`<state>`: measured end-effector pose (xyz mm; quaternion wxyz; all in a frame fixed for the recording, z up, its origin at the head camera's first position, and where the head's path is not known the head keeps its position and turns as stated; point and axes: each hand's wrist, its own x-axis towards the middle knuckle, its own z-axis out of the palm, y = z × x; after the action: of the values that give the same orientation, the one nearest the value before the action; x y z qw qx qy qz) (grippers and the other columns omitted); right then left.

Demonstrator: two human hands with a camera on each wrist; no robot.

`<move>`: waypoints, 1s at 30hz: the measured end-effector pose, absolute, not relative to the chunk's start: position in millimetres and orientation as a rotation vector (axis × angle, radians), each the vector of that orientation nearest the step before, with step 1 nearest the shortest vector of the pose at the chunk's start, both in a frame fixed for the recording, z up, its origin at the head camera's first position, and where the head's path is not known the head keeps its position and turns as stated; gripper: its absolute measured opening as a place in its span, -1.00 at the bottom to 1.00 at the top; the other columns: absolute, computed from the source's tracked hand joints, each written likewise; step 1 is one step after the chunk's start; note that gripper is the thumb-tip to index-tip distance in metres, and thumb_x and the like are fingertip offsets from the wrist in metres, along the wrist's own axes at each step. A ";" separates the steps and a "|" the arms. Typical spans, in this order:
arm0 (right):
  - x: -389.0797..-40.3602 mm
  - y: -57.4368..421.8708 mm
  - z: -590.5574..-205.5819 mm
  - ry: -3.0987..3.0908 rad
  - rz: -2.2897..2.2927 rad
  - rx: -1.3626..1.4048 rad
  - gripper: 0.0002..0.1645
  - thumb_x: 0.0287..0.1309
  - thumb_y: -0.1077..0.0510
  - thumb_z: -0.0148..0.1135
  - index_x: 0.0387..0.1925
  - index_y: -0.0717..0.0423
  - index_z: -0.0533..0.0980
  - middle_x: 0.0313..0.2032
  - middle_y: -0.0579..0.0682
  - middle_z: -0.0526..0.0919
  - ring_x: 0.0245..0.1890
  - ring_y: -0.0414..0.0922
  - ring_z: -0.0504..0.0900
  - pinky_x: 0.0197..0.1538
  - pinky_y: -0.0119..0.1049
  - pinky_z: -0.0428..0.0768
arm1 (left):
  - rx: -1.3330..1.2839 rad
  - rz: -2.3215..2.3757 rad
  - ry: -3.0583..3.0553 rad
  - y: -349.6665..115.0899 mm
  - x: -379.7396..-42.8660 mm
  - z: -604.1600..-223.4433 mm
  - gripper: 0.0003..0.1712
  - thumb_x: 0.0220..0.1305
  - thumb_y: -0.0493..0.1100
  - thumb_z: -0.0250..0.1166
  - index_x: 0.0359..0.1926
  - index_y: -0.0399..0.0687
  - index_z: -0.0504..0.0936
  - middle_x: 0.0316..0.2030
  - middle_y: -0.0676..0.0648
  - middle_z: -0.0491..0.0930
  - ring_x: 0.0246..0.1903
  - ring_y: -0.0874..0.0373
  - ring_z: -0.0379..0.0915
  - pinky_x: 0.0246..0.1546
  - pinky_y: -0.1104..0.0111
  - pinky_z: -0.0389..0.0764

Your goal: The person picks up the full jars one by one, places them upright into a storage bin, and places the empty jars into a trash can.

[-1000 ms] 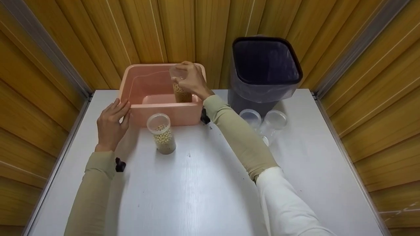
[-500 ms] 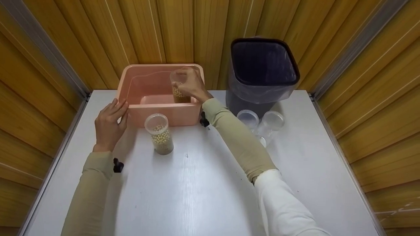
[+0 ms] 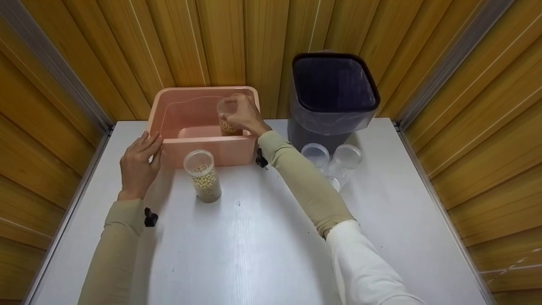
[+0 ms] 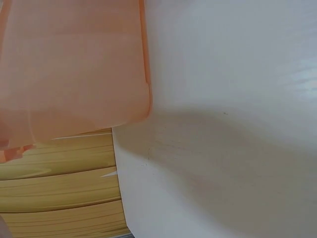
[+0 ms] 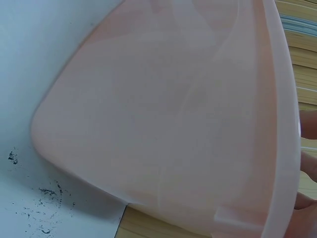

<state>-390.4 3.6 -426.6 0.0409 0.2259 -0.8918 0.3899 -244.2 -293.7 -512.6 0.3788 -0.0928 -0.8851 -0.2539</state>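
The white tabletop [image 3: 271, 262] carries a dark, liner-wrapped bin [image 3: 316, 135] at the rear right and, to its left, a pink basin [image 3: 235, 153]. The left hand [image 3: 139, 165] rests on the basin's front left corner, its grip loose with fingers extended over the rim. The right hand [image 3: 245, 116] reaches into the basin's right end, its grip curled round the upper part of a clear tub of tan kernels [image 3: 230, 128]; whether the tub's base touches the basin floor cannot be determined. A canister of pale beads [image 3: 206, 182], partly filled, stands upright just in front of the basin.
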 end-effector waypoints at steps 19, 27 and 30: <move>-386.2 8.1 -432.0 -2.774 1.094 0.613 -0.35 0.17 -0.03 0.59 0.24 0.15 0.68 0.37 0.12 0.61 0.44 0.03 0.50 0.51 -0.18 0.44 | -0.237 -0.673 -2.265 -292.0 -241.8 -517.1 -0.56 0.41 -0.32 0.43 0.28 -0.12 0.69 0.27 -0.17 0.68 0.38 -0.26 0.53 0.43 -0.23 0.45; -382.4 13.2 -418.6 -2.705 1.061 0.733 -0.30 0.14 -0.02 0.60 0.24 0.23 0.65 0.37 0.16 0.59 0.45 0.05 0.47 0.56 -0.20 0.34 | -0.243 -0.672 -2.255 -293.5 -243.4 -514.1 -0.59 0.43 -0.29 0.42 0.26 -0.14 0.69 0.25 -0.19 0.68 0.37 -0.27 0.53 0.41 -0.23 0.47; -378.2 17.1 -414.0 -2.658 1.043 0.809 -0.30 0.15 -0.02 0.59 0.23 0.28 0.65 0.33 0.17 0.62 0.43 0.06 0.49 0.56 -0.18 0.32 | -0.245 -0.675 -2.245 -295.5 -243.8 -515.7 -0.59 0.43 -0.29 0.43 0.26 -0.14 0.69 0.24 -0.20 0.69 0.37 -0.29 0.53 0.40 -0.24 0.47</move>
<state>-378.2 17.1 -414.0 0.0867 0.2715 -0.8923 0.3501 -243.8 -295.5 -515.7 0.3823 -0.0962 -0.8800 -0.2648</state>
